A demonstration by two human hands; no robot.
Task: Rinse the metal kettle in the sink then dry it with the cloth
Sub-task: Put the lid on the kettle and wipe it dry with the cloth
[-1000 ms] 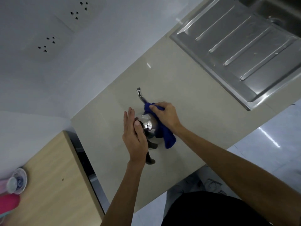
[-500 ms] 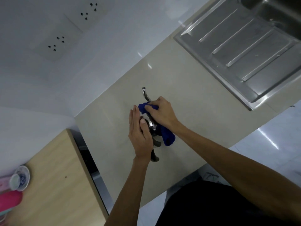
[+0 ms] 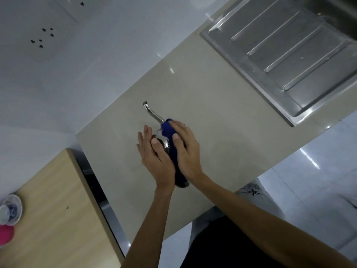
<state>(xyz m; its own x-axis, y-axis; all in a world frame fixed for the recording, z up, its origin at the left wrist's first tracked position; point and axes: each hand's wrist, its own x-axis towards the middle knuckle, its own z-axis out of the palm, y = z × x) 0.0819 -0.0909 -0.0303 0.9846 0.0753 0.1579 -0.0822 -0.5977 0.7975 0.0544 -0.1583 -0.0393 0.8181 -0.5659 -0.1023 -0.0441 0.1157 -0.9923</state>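
The small shiny metal kettle [image 3: 163,141] stands on the beige counter [image 3: 222,136], its thin curved spout pointing up and left. My left hand [image 3: 155,157] lies flat against its left side, thumb on the lid, fingers straight. My right hand [image 3: 185,151] presses the blue cloth [image 3: 169,128] over the kettle's right side and handle, so most of the body and the handle are hidden.
A stainless sink drainboard [image 3: 286,53] fills the upper right. A wooden table [image 3: 54,215] sits lower left with a small cup on a saucer [image 3: 9,209] and a pink object [image 3: 5,235]. Wall sockets [image 3: 41,38] are upper left.
My right hand has slid the cloth from the spout base down along the kettle's right side toward the handle. My left hand stays on the kettle.
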